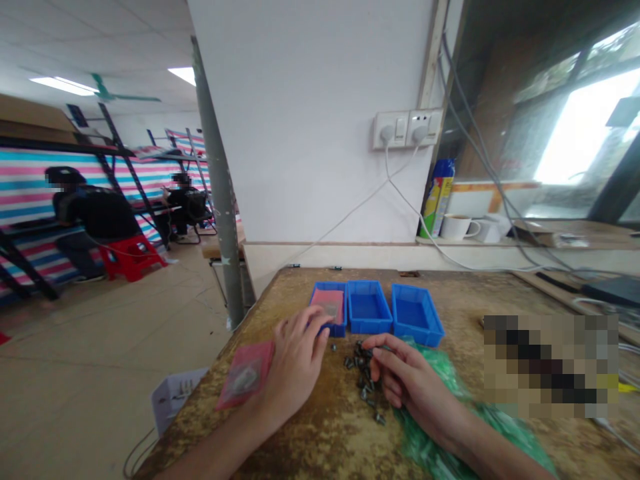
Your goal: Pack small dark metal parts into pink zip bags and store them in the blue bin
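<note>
My left hand (pixel 301 347) reaches over the front of the left blue tray (pixel 341 329), fingers apart, with nothing visible in them. Inside that tray lies a pink bag (pixel 330 298) with a clear, greyish part. My right hand (pixel 407 377) is at a pile of small dark screws (pixel 364 383), its fingers curled and thumb close to the index finger. Whatever lies between those fingertips is too small to make out. One small metal piece (pixel 333 347) sits apart from the pile, near my left thumb. Another pink bag (pixel 245 375), holding something pale, lies beside my left wrist.
Two more blue trays (pixel 370 328) (pixel 419 339) stand to the right of the first. Green plastic wrap (pixel 447 370) lies under my right forearm. A mug (pixel 456 228) and a spray can (pixel 439 199) stand on the ledge. Two people (pixel 103 210) sit at the left.
</note>
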{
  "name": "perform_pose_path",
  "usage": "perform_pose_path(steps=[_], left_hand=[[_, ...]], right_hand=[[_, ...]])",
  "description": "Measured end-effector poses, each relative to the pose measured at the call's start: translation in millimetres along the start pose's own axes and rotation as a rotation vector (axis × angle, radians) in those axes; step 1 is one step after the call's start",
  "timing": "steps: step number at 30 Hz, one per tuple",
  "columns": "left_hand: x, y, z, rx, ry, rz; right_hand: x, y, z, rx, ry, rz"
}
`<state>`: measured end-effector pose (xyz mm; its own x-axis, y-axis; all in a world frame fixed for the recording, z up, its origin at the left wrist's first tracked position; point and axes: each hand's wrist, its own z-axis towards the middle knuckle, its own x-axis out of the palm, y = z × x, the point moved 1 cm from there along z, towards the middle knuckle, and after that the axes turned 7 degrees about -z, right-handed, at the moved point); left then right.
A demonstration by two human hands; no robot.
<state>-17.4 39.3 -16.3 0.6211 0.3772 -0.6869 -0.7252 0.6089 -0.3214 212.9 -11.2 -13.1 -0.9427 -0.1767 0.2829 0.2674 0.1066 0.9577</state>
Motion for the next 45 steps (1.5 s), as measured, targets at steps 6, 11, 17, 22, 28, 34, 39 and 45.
perform_pose_path(steps=[6, 11, 17, 22, 28, 34, 39, 45], left_hand=[[-6.9, -7.3, 3.0, 0.076, 0.05, 0.068], [-2.2, -3.1, 0.8, 0.073, 0.082, 0.077], [-0.8, -4.1, -0.3, 0.073, 0.062, 0.09], [-19.8, -2.9, 13.5, -0.001, 0.0, 0.279], [-57.9, 22.2, 24.1, -0.373, 0.417, 0.65], [-53.1, 54.4, 15.3, -0.548, 0.541, 0.652], [-45.9, 58.9, 15.1, -0.57, 0.556, 0.661], [-44.8, 52.0, 18.0, -0.536, 0.518, 0.636]], right_hand=[[0.1, 0.7, -0.3, -0.002, -0.007, -0.003], [-0.7, -0.4, -0.6, -0.002, -0.007, -0.006], [-0.6, -1.6, 0.7, -0.006, -0.005, -0.009], [0.7, 0.0, -1.3, -0.009, -0.002, -0.01], [0.9, 1.6, -1.6, -0.005, -0.005, -0.024], [-0.6, -2.9, 0.8, -0.023, 0.01, -0.015], [-1.7, -6.2, 1.6, -0.039, 0.025, -0.01], [-1.2, -6.7, 2.9, -0.052, 0.037, -0.033]])
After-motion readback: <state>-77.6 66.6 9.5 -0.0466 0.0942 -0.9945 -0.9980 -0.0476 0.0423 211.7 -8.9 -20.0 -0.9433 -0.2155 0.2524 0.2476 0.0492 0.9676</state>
